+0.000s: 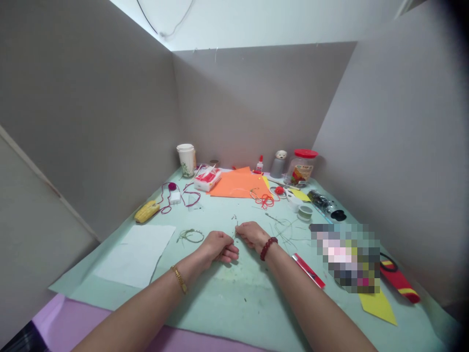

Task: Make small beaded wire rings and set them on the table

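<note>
Both of my hands meet over the middle of the green table cover. My left hand [221, 248] pinches with thumb and index finger, its other fingers loosely curled, palm partly up. My right hand [252, 234] is closed in a pinch, and a thin thread [235, 236] seems to run between the two sets of fingertips. A small dark tip sticks up above the right fingers; its kind is too small to tell. Tiny dark bits [234, 217] lie just beyond the hands. Left of them rests a coiled green cord [191, 236]; to the right are loose green threads [287, 230].
White paper [137, 254] lies left, near a yellow corn cob [147, 212]. Behind are a tissue pack [207, 179], orange sheets [238, 183], red cord [264, 199] and a red-lidded jar [301, 167]. A thread spool [305, 212] and red strip [309, 270] sit right.
</note>
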Demonstrator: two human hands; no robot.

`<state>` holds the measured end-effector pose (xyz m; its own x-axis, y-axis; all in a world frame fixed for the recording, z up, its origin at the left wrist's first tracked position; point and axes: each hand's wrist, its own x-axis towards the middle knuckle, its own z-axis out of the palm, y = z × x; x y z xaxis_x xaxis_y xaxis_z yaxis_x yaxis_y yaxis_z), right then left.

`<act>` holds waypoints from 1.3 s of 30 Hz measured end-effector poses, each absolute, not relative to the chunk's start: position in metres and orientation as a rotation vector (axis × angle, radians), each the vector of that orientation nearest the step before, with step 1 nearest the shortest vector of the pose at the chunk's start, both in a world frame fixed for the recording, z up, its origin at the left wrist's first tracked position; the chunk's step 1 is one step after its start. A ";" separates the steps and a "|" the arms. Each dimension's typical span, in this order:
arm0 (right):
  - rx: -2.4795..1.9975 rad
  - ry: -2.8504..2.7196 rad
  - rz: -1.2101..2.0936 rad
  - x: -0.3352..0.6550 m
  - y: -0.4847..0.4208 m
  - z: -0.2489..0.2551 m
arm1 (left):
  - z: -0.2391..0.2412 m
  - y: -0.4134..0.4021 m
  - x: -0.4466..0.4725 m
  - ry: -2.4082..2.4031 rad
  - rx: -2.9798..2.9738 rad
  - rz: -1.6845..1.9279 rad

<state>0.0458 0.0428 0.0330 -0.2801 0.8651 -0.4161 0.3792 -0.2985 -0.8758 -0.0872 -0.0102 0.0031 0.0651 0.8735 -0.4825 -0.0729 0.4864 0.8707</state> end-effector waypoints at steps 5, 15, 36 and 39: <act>-1.557 -1.541 1.627 0.046 0.042 0.034 | 0.003 -0.011 -0.087 1.334 0.805 0.862; -1.575 -1.590 1.636 0.048 0.041 0.037 | 0.016 -0.017 -0.081 1.425 0.874 0.921; -1.605 -1.731 1.489 0.046 0.041 0.032 | 0.017 -0.022 -0.095 1.164 0.665 0.876; -1.622 -1.760 1.449 0.046 0.041 0.030 | 0.019 -0.038 -0.094 1.153 0.631 0.870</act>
<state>0.0458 0.0412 0.0303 -0.2892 0.8824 -0.3712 0.5338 -0.1732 -0.8276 -0.0937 -0.0381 0.0192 0.1559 0.8465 -0.5091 -0.2572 0.5324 0.8065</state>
